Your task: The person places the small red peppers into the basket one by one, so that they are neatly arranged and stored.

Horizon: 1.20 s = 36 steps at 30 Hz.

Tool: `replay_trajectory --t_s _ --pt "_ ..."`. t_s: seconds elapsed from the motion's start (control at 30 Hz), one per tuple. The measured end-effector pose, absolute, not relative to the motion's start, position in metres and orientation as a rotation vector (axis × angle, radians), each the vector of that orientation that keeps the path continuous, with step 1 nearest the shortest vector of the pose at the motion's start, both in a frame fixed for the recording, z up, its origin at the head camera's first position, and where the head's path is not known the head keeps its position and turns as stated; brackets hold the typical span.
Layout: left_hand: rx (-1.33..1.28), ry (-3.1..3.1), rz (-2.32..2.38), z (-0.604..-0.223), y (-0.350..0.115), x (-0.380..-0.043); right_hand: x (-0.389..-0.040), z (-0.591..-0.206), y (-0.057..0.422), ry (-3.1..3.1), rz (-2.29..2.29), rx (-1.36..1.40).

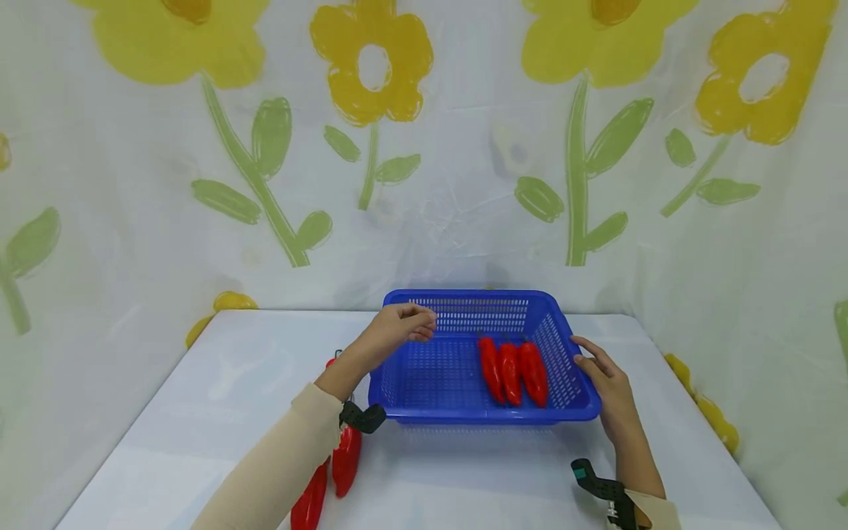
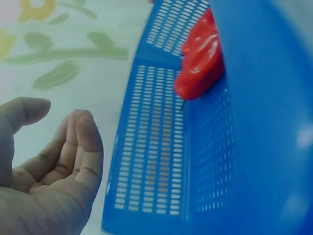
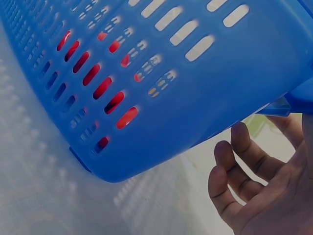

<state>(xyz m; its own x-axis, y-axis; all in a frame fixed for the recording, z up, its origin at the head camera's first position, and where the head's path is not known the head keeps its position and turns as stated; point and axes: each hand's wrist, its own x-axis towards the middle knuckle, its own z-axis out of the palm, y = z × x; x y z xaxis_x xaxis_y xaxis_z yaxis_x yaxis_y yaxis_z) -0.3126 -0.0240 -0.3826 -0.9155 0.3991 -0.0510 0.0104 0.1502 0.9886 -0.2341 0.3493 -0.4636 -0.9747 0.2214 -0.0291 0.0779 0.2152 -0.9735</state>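
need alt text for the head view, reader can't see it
Blue basket holding three red peppers on a white table; a person's right hand grips its right rim, while the empty left hand hovers near its far left corner. More peppers lie beside the left sleeve.

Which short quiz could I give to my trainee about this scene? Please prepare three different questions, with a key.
1. How many red peppers lie inside the blue basket?
2. True or false about the left hand: it holds a pepper.
3. Where is the right hand? A) inside the basket; B) at the basket's rim; C) on a pepper.

Key: 1. three; 2. false, it holds nothing; 3. B.
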Motion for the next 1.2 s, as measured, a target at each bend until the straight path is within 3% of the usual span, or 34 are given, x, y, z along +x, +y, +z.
replay_trajectory --t_s 0.57,1.2 --pt "0.239 2.177 2.054 -0.416 -0.094 -0.287 -0.234 -0.467 0.349 -2.359 1.852 -0.328" --pt "0.033 2.225 2.163 -0.441 -0.14 -0.261 -0.238 -0.466 0.346 -2.294 1.954 -0.318"
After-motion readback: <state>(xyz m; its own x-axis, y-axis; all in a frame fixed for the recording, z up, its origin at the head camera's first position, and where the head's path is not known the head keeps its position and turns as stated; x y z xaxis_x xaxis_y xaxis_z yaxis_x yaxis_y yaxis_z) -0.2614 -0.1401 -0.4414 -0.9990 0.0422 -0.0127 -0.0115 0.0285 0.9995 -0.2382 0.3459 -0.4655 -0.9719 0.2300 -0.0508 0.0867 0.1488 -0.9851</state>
